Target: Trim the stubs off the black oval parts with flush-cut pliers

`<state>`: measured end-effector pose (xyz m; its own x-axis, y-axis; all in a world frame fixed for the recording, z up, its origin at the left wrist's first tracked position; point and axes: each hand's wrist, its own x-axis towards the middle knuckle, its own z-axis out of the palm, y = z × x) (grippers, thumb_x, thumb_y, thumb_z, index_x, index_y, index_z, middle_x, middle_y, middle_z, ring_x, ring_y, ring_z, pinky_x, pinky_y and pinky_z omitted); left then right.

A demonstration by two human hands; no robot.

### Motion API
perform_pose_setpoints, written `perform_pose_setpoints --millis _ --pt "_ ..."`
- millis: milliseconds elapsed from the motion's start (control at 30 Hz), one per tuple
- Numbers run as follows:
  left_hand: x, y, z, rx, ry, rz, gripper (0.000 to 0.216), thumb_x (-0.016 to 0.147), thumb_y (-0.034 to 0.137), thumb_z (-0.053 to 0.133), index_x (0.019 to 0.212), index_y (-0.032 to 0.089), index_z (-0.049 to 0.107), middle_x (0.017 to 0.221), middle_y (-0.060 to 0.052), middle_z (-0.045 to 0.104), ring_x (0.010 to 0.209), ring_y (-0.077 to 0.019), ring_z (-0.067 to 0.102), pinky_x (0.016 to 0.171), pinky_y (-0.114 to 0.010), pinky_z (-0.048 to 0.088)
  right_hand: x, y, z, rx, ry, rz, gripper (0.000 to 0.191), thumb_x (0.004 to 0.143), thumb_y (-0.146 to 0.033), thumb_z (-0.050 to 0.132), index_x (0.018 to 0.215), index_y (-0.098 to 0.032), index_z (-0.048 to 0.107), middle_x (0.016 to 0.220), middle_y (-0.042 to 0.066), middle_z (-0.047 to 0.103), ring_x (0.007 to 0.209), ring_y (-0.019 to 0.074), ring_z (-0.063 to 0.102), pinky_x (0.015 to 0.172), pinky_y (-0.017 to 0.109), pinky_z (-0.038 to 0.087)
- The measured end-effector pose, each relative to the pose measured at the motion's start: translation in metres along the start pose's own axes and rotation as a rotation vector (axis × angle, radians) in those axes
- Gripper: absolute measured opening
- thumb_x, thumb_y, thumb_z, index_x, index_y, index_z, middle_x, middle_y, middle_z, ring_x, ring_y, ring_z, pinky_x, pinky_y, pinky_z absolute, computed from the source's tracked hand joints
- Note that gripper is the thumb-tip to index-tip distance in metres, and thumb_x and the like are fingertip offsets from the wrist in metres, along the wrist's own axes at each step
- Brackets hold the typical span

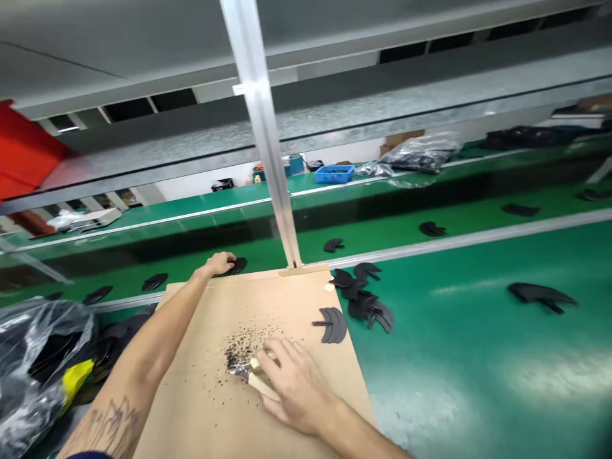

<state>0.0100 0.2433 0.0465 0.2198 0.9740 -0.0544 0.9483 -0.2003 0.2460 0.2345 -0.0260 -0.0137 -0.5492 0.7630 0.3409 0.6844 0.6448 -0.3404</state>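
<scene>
Right hand [291, 382] tight around wooden-handled tool [258, 379]; left hand [217, 262] atop black part [238, 265], grip unclear, beside pole [275, 191].

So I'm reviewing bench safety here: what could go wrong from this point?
1. The right hand grips a tan-handled tool whose tip is hidden among black shavings; a slip might nick the cardboard or a finger.
2. The left hand stretches to a black part at the belt edge, so its forearm could sweep shavings off the cardboard.

Lighting: bright, even, overhead. Glare: soft white patches on green table [478, 395], 4 o'clock. Blur: slight, right hand [299, 382]. Distortion: wide-angle bending at edges.
</scene>
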Motion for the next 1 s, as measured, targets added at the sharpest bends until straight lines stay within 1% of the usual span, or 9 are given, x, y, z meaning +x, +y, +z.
perform_pose_setpoints --millis 167,267,333,400,467,567,667,800,1000 --pt "-0.01 0.048 -0.03 0.056 -0.265 0.208 0.021 0.086 0.038 0.063 0.089 0.021 0.076 0.095 -0.006 0.078 0.094 -0.0248 0.072 0.082 -0.029 0.053 0.002 -0.005 -0.001 -0.032 -0.034 -0.033 0.049 0.079 -0.032 0.081 0.118 -0.017 0.055 0.118 0.01 0.065 0.104 0.0256 0.059 0.086 0.037 0.049" --pt "-0.026 0.104 -0.03 -0.172 -0.582 0.591 0.032 0.092 0.048 0.059 0.105 0.023 0.075 0.106 -0.006 0.077 0.097 -0.0216 0.07 0.084 -0.028 0.053 0.002 -0.008 -0.001 -0.048 -0.016 -0.04 0.044 0.081 -0.032 0.079 0.115 -0.017 0.055 0.116 0.009 0.066 0.101 0.0243 0.058 0.083 0.036 0.048" --pt "-0.028 0.144 -0.015 -0.237 -0.668 0.763 0.034 0.092 0.048 0.06 0.11 0.022 0.073 0.108 -0.007 0.076 0.095 -0.0221 0.07 0.083 -0.029 0.054 0.001 -0.009 0.0 -0.058 -0.008 -0.031 0.041 0.083 -0.033 0.078 0.114 -0.018 0.056 0.114 0.009 0.066 0.101 0.024 0.057 0.082 0.036 0.047" --pt "-0.018 0.181 0.008 -0.151 -0.499 0.834 0.029 0.095 0.038 0.057 0.112 0.02 0.071 0.107 -0.009 0.076 0.094 -0.0228 0.07 0.084 -0.031 0.054 0.0 -0.01 0.0 -0.072 -0.013 -0.036 0.042 0.083 -0.036 0.078 0.114 -0.017 0.056 0.112 0.008 0.067 0.099 0.0239 0.057 0.081 0.035 0.047" --pt "0.001 0.211 0.035 0.012 -0.158 0.751 0.026 0.093 0.029 0.059 0.112 0.016 0.069 0.111 -0.013 0.074 0.102 -0.027 0.069 0.091 -0.035 0.052 -0.001 -0.011 0.002 -0.086 -0.016 -0.056 0.043 0.084 -0.038 0.077 0.115 -0.016 0.056 0.111 0.008 0.067 0.097 0.0237 0.056 0.08 0.036 0.047" --pt "0.033 0.237 0.07 0.043 -0.007 0.665 0.037 0.093 0.025 0.061 0.125 0.006 0.061 0.125 -0.022 0.066 0.116 -0.0312 0.064 0.102 -0.04 0.048 -0.001 -0.01 0.006 -0.099 -0.009 -0.088 0.044 0.086 -0.039 0.076 0.116 -0.015 0.057 0.107 0.009 0.067 0.094 0.0236 0.055 0.077 0.037 0.046" --pt "0.052 0.246 0.09 0.041 0.037 0.593 0.038 0.097 0.031 0.061 0.128 0.008 0.06 0.128 -0.017 0.063 0.113 -0.0262 0.065 0.1 -0.042 0.053 -0.001 -0.008 0.013 -0.11 0.005 -0.102 0.035 0.088 -0.038 0.073 0.109 -0.015 0.059 0.099 0.009 0.067 0.09 0.0242 0.054 0.071 0.037 0.045" --pt "0.059 0.244 0.09 0.022 0.074 0.517 0.034 0.097 0.037 0.064 0.124 0.016 0.063 0.122 -0.009 0.066 0.106 -0.0221 0.067 0.091 -0.043 0.059 -0.001 -0.005 0.017 -0.138 0.033 -0.13 0.024 0.091 -0.034 0.069 0.104 -0.016 0.06 0.094 0.009 0.068 0.088 0.0247 0.053 0.069 0.037 0.044" --pt "0.036 0.233 0.047 -0.042 0.099 0.596 0.021 0.089 0.006 0.053 0.095 0.014 0.072 0.098 -0.014 0.074 0.102 -0.0277 0.068 0.095 -0.043 0.053 -0.001 -0.006 0.006 -0.14 -0.003 -0.162 0.036 0.087 -0.033 0.073 0.113 -0.013 0.058 0.103 0.009 0.067 0.093 0.0239 0.056 0.078 0.037 0.046"
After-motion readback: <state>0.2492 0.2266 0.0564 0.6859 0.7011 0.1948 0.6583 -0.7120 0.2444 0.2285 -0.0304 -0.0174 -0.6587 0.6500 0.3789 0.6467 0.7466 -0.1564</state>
